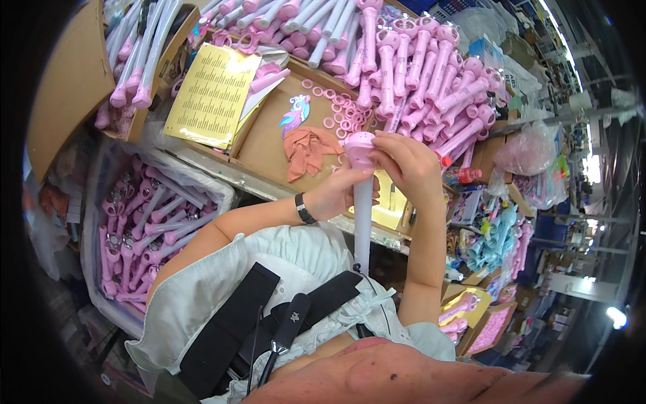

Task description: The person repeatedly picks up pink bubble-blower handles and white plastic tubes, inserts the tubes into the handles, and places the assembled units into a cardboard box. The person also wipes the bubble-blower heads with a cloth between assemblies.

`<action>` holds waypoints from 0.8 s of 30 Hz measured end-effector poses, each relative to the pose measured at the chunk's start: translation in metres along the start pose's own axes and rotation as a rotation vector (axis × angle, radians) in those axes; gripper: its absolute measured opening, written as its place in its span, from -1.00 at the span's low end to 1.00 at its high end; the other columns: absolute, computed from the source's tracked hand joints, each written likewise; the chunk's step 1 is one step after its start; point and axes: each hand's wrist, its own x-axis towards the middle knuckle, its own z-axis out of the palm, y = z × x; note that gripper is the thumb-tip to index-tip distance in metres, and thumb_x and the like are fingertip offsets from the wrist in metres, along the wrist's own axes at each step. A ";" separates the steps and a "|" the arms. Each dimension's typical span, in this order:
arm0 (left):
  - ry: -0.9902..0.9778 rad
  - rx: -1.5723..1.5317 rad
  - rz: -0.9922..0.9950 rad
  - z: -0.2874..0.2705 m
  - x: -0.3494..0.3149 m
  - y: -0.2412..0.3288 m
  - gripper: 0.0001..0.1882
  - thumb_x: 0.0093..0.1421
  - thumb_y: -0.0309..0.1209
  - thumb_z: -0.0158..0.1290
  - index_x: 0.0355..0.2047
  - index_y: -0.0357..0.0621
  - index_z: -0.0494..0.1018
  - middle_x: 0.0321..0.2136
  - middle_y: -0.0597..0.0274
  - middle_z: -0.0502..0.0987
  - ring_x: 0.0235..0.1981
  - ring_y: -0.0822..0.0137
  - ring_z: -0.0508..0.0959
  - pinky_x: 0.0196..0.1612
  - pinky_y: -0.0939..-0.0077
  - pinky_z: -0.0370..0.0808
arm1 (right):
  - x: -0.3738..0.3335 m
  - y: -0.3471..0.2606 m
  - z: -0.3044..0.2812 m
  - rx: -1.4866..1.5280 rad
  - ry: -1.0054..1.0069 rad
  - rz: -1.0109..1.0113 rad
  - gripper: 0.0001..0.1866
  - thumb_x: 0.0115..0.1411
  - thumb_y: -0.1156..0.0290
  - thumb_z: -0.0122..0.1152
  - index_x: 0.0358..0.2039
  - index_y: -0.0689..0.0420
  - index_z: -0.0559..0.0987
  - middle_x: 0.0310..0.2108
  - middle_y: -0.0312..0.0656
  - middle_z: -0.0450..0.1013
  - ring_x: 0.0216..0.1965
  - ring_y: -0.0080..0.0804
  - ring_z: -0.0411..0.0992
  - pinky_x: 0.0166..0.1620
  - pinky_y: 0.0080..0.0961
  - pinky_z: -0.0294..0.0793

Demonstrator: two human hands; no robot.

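The left hand (335, 193) curls closed around a seemingly part-assembled pink-headed toy wand (362, 225), the right hand (412, 165) pinches its rim, and loose pink rings (346, 125) remain unfitted.

A yellow sheet (212, 94) beyond and left of the left hand (336, 192) bears rows of dark print, too small to read. Past the right hand (407, 165), to its right, a pale package (509, 82) shows dark capitals; nearer the body than both, a black device (291, 324) carries a small white mark.
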 end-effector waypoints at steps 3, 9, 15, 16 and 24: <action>0.026 -0.005 -0.006 -0.013 -0.005 0.018 -0.65 0.20 -0.11 -0.07 -0.11 0.00 0.25 -0.29 0.29 0.42 -0.23 0.40 0.46 -0.03 0.30 0.43 | 0.025 -0.005 0.012 0.028 -0.096 0.044 -0.74 -0.11 0.51 0.32 -0.33 0.17 0.55 -0.34 -0.15 0.51 -0.32 -0.26 0.50 -0.28 -0.47 0.49; 0.056 -0.005 0.038 -0.027 -0.008 0.041 -0.65 0.24 -0.04 -0.14 -0.19 -0.03 0.31 -0.33 0.30 0.43 -0.28 0.42 0.47 -0.08 0.32 0.44 | 0.055 -0.010 0.030 0.279 -0.238 0.311 -0.66 -0.05 0.58 0.26 -0.19 0.19 0.50 -0.26 -0.19 0.46 -0.27 -0.44 0.42 -0.20 -0.59 0.40; 0.088 0.012 0.114 -0.020 -0.010 0.042 -0.62 0.26 -0.02 -0.20 -0.22 -0.07 0.33 -0.41 0.31 0.43 -0.34 0.43 0.48 -0.13 0.39 0.45 | 0.053 -0.012 0.034 0.457 -0.207 0.397 -0.64 -0.02 0.52 0.25 -0.15 0.19 0.47 -0.22 -0.17 0.41 -0.22 -0.37 0.37 -0.16 -0.53 0.35; 0.096 0.015 0.127 -0.017 -0.010 0.041 -0.61 0.27 -0.02 -0.21 -0.22 -0.08 0.33 -0.41 0.31 0.43 -0.34 0.44 0.48 -0.13 0.39 0.45 | 0.052 -0.011 0.034 0.488 -0.216 0.410 -0.63 -0.02 0.51 0.25 -0.14 0.19 0.47 -0.21 -0.17 0.41 -0.21 -0.37 0.37 -0.16 -0.53 0.34; 0.158 0.042 0.203 -0.002 -0.010 0.021 -0.60 0.27 0.00 -0.24 -0.23 -0.08 0.34 -0.41 0.30 0.44 -0.35 0.43 0.47 -0.15 0.41 0.45 | 0.044 0.004 0.019 0.546 -0.375 0.303 -0.56 0.01 0.56 0.19 -0.04 0.20 0.40 -0.11 -0.25 0.37 -0.20 -0.53 0.34 -0.10 -0.58 0.31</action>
